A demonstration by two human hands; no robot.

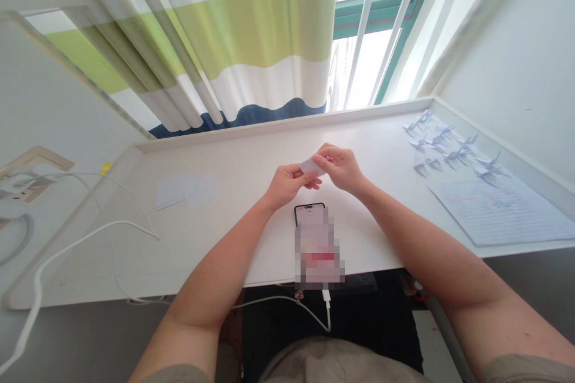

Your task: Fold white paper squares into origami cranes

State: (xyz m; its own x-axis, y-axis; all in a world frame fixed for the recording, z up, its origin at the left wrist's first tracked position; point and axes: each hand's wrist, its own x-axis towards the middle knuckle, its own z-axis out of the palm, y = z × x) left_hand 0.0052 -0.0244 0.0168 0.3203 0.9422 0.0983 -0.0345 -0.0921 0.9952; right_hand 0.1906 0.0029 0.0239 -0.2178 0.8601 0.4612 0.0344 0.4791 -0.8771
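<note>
A small piece of white paper (309, 166) is held between both hands above the middle of the white desk (242, 191). My left hand (290, 184) grips its lower left side, thumb on top. From the right, my right hand (339, 166) pinches the paper's upper edge with bent fingers. Part of the paper is hidden by the fingers, so its folds cannot be made out. Just below the hands lies a phone (309, 218), its screen mostly blurred.
Several folded white paper cranes (456, 152) stand at the back right, behind a written sheet (503, 209). White paper pieces (171, 193) lie at the left. A white cable (327, 299) plugs into the phone; other cables (90, 236) cross the desk's left end. A raised rim (269, 127) runs along the back.
</note>
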